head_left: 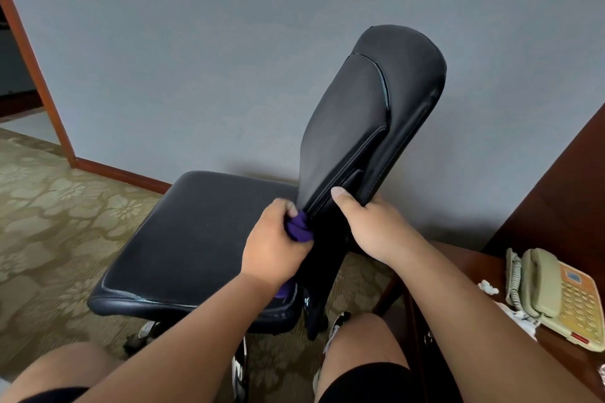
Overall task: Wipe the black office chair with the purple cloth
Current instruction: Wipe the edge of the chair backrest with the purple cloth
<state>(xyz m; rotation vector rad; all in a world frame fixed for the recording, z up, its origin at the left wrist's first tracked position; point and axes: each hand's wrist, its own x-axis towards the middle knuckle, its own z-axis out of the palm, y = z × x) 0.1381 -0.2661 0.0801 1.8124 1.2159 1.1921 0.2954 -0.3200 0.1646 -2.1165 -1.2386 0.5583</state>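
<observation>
your left hand [273, 247] grips the bunched purple cloth [298, 228] against the black office chair [199, 235] backrest base, right hand [371, 222] clamps around the backrest's bottom edge.

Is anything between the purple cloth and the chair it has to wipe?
Nothing visible. The left hand grips the cloth against the chair, at the backrest's lower edge; the right hand holds that edge beside it.

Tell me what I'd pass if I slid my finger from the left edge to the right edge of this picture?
wooden door frame → chair seat → left hand gripping the purple cloth → right hand holding the backrest → beige telephone on the desk
</observation>
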